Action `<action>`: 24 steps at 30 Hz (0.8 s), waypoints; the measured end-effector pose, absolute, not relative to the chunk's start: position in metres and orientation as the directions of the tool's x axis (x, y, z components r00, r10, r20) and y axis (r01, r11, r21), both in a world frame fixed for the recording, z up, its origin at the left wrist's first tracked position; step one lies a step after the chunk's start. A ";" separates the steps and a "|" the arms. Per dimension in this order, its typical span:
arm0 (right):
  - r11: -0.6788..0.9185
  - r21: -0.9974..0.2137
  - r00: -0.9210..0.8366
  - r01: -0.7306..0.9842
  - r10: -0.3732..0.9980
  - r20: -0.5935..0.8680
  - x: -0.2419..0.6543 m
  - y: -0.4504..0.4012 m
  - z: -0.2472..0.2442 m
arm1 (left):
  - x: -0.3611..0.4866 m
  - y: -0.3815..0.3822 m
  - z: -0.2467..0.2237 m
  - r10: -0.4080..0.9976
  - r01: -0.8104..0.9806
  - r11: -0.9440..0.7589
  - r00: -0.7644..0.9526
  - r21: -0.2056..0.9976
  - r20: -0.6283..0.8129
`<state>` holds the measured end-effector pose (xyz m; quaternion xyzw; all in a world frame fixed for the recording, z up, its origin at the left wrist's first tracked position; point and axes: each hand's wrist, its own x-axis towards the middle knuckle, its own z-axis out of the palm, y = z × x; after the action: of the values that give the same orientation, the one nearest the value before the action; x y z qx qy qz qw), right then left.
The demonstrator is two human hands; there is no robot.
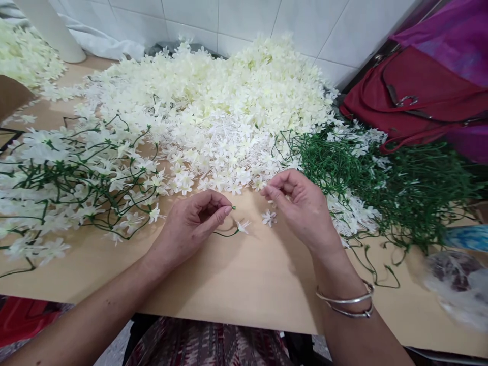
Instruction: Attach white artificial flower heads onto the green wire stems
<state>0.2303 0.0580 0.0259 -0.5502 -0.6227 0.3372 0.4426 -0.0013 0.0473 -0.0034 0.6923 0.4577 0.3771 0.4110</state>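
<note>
My left hand point(198, 218) pinches a thin green stem point(227, 234), whose small green tip pokes out between thumb and forefinger. A white flower point(242, 227) sits on the stem's other end, just right of the fingers. Thumb and forefinger of my right hand point(301, 206) are pressed together near the edge of the white flower pile point(229, 147); whatever they hold is too small to make out. Below those fingertips a loose white flower point(269, 218) lies on the table.
Flowers on green stems point(95, 173) spread over the left of the table point(236, 284). Bare green stems point(412, 188) are heaped at the right. Behind them rests a red bag point(430, 96); a clear plastic bag point(457, 279) lies near the right edge. Tiled wall behind.
</note>
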 end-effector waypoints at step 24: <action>0.115 -0.978 -0.086 0.176 0.991 0.101 0.211 0.046 0.034 | 0.002 0.045 0.007 0.784 0.436 -0.619 0.289 0.653 0.550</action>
<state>0.2115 0.0457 0.0336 -0.4958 -0.5883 0.4435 0.4598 0.0016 0.0449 0.0066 0.7793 0.3914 0.4496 0.1931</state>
